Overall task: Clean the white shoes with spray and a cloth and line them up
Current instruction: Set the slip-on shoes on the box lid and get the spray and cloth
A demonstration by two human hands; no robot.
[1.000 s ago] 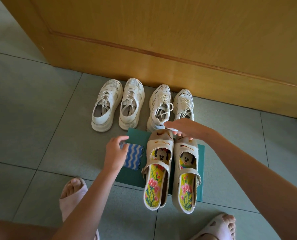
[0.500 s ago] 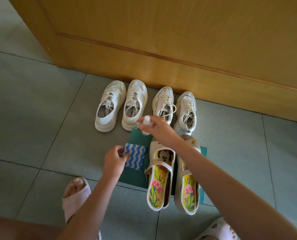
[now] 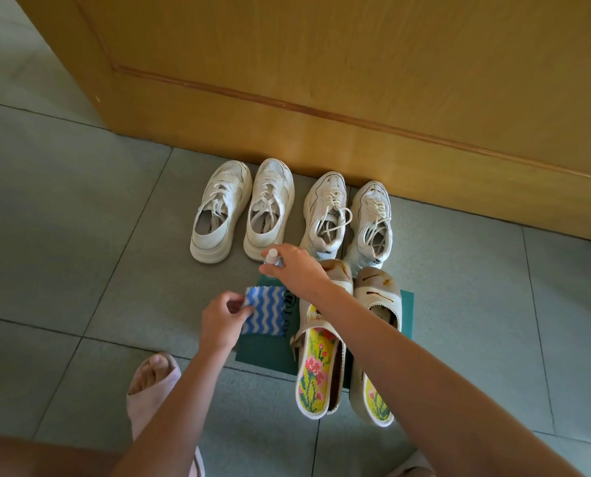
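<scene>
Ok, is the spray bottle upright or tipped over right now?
Upright: the spray bottle has its white cap above its clear body, gripped by the right hand. Lifted or standing, cannot tell.

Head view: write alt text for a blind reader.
The right hand holds a spray bottle and the left hand pinches a striped cloth over a green mat bearing two stained shoes. Four white sneakers line the wooden door behind.

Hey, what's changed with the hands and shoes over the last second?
The right hand, holding the spray bottle, moved left from over the slippers toward the far left corner of the mat. The left hand closed its pinch on the blue cloth. The white sneakers, slippers and mat stayed put.
</scene>
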